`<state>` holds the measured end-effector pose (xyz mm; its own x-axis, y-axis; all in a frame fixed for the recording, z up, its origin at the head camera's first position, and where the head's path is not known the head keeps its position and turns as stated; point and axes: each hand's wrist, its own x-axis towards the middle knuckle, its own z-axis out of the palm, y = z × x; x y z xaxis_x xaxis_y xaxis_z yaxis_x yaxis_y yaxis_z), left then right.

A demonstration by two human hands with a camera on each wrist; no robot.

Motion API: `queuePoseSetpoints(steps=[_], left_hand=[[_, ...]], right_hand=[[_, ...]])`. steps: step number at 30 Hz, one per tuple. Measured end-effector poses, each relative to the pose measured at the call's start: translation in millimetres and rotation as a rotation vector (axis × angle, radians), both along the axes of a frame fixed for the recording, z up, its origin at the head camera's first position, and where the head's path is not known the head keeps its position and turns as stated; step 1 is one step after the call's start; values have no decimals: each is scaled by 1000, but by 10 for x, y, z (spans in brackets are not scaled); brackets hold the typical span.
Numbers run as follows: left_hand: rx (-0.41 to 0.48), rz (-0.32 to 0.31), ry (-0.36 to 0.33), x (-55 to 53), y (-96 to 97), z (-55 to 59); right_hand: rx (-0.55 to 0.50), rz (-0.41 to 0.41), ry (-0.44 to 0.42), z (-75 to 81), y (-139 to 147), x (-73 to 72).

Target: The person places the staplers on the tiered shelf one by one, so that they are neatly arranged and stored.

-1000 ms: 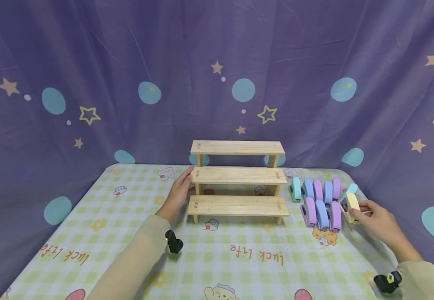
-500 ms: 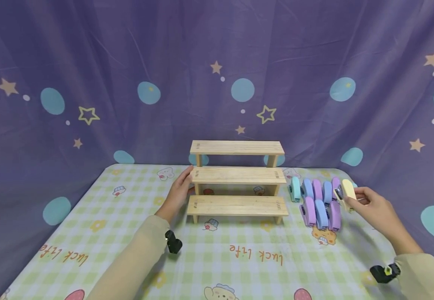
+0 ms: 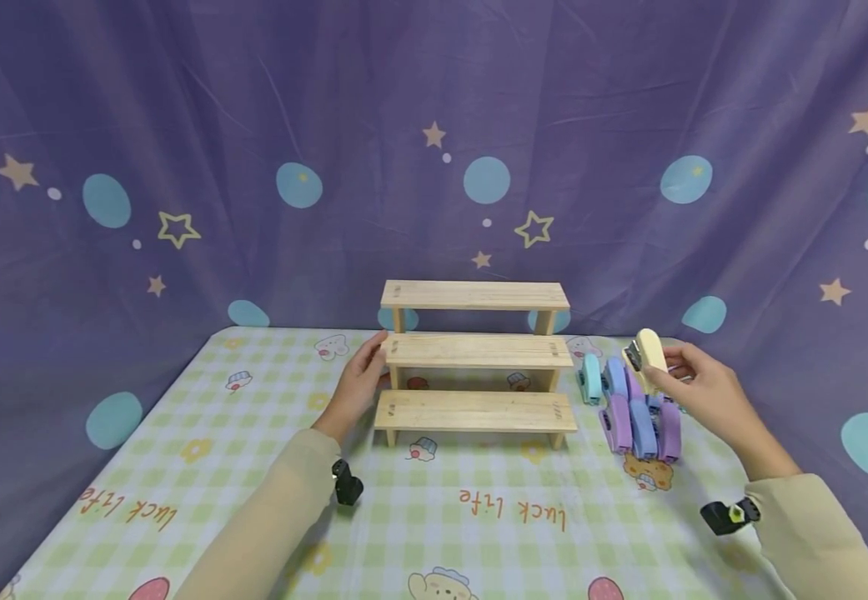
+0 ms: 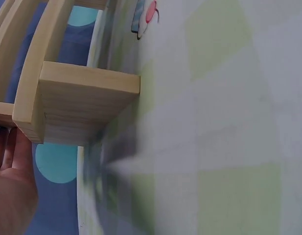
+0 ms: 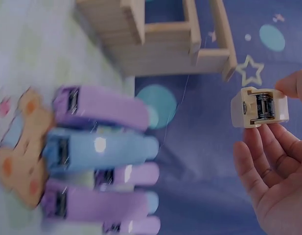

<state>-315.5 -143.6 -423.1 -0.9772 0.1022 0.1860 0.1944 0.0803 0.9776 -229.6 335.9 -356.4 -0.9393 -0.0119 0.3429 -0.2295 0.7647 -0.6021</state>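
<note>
In the head view my right hand (image 3: 704, 392) pinches a cream-yellow stapler (image 3: 651, 358) between thumb and fingers, raised over the back row of staplers. The right wrist view shows that stapler (image 5: 248, 110) end-on, the metal parts facing the camera. Below it stand a teal stapler (image 3: 591, 379), a blue stapler (image 3: 644, 429) and several purple ones, such as the front purple stapler (image 3: 617, 423); some at the back are partly hidden. My left hand (image 3: 358, 383) holds the left end of the three-tier wooden stand (image 3: 479, 410) at the middle shelf; its fingertips are hidden in the left wrist view.
A checked tablecloth (image 3: 253, 467) with printed cartoons covers the table. Behind the table hangs a purple curtain (image 3: 403, 167) with stars and blue ovals. The stand is left of the staplers, and its shelves are bare.
My right hand has lifted the cream-yellow stapler from the right end of the group and carried it leftward and up over the back row. The left hand and the stand have stayed put.
</note>
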Motion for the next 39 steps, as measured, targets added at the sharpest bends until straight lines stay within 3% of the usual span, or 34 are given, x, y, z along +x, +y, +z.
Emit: queuePoseSetpoints(steps=[13, 39], left_hand=[[-41, 1, 10, 9, -11, 3], [-64, -19, 32, 35, -20, -5]], right_hand=[[-75, 153, 5, 167, -570, -275], [-217, 344, -6, 387, -1695, -791]])
